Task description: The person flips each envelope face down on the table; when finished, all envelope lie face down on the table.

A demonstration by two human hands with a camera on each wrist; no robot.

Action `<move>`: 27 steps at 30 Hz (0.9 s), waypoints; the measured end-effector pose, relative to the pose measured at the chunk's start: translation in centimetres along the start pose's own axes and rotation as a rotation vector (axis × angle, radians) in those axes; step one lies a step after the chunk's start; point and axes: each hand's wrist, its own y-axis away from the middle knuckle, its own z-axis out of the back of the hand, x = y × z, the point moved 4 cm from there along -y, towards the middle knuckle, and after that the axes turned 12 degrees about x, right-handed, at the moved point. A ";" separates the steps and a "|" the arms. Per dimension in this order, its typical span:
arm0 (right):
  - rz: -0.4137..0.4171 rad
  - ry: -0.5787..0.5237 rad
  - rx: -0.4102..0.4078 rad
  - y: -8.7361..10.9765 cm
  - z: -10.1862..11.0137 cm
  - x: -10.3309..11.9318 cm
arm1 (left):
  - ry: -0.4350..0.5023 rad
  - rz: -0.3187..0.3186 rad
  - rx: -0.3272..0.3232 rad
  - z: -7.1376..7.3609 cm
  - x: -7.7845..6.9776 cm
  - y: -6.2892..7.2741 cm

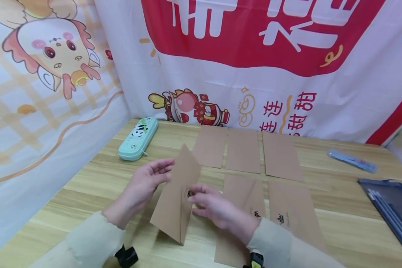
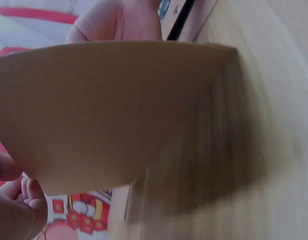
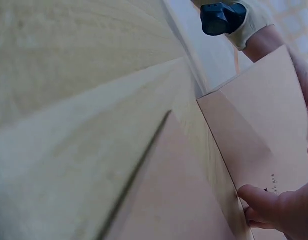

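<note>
A brown kraft-paper booklet [image 1: 174,197] with a crown print stands tilted on edge between both hands, its lower corner near the table. My left hand [image 1: 142,184] holds its left edge, thumb in front and fingers curled at the upper part; the left wrist view shows the fingers [image 2: 34,197] at its corner. My right hand [image 1: 217,206] pinches the right edge beside the print, thumb and fingertips [image 3: 258,197] close to it in the right wrist view. Beside the right hand, a similar booklet [image 1: 236,238] lies flat, partly under the forearm.
Another printed booklet [image 1: 298,208] lies right of it. Behind them, three plain-faced brown pieces [image 1: 242,150] lie in a row. A mint panda pencil case [image 1: 139,139] sits at back left. At right are a small blue pack [image 1: 351,160] and a dark pouch [image 1: 395,208] with pencil-like sticks.
</note>
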 end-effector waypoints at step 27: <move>0.234 0.568 -0.272 1.7 -2.3 3.5 | -0.031 -0.100 0.068 -3.8 -1.0 -1.0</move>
